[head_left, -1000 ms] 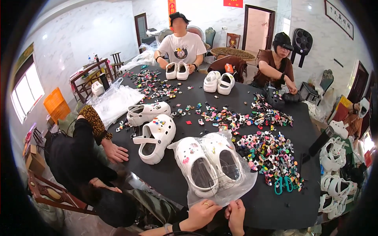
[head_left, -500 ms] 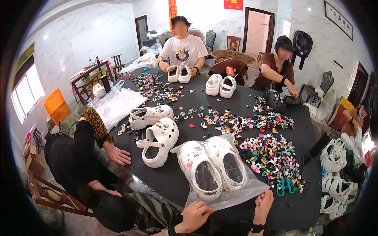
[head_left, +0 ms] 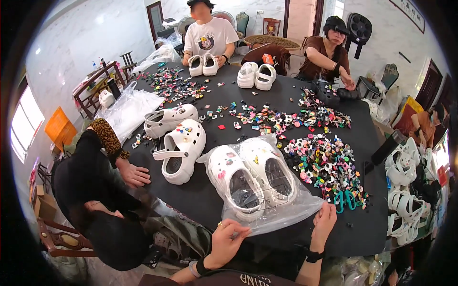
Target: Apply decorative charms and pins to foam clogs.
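A clear plastic bag (head_left: 286, 218) lies on the black table in front of me, with a pair of white clogs (head_left: 224, 164) inside, decorated with small colourful charms. My left hand (head_left: 226, 242) pinches the near left corner of the bag's edge. At the near right corner, my right hand (head_left: 324, 223) has its fingers closed on the same edge. Between both hands the edge is stretched fairly straight. Left of the bag stand two loose white clogs (head_left: 183, 151), also with charms on top.
Heaps of colourful shoe charms (head_left: 329, 164) cover the table's right and far parts. Beside me on the left, a person in black (head_left: 90, 190) rests a hand on the table. Two people sit across, near more white clogs (head_left: 257, 76). Flat plastic bags (head_left: 126, 112) lie at left.
My hands have moved slightly farther apart, drawing the bag's edge tauter. My view has shifted, so the table appears higher and farther left. The person on the left has lowered their head.
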Motion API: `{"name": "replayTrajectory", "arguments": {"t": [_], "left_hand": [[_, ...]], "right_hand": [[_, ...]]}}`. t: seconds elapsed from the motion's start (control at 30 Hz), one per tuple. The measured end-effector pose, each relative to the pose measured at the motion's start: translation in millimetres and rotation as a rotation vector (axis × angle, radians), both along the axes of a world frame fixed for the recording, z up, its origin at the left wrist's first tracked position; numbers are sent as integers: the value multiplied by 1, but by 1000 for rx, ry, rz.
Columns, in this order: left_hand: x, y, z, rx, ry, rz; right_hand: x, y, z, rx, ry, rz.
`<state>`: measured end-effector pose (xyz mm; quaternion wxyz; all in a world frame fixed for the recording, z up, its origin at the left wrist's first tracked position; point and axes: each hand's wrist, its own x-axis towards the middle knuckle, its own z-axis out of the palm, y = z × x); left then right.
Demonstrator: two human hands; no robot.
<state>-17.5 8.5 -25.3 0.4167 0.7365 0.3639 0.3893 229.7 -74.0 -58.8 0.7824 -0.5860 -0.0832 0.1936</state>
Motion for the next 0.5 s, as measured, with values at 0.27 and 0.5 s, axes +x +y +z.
{"name": "replayTrajectory", "arguments": {"t": [0.27,0.5], "left_hand": [[9,14,2,137,82,71],[18,9,6,38,85,-88]], "right_hand": [[-10,-5,-7,-68,-75,11],[-52,2,-27,-117,-94,382]]}}
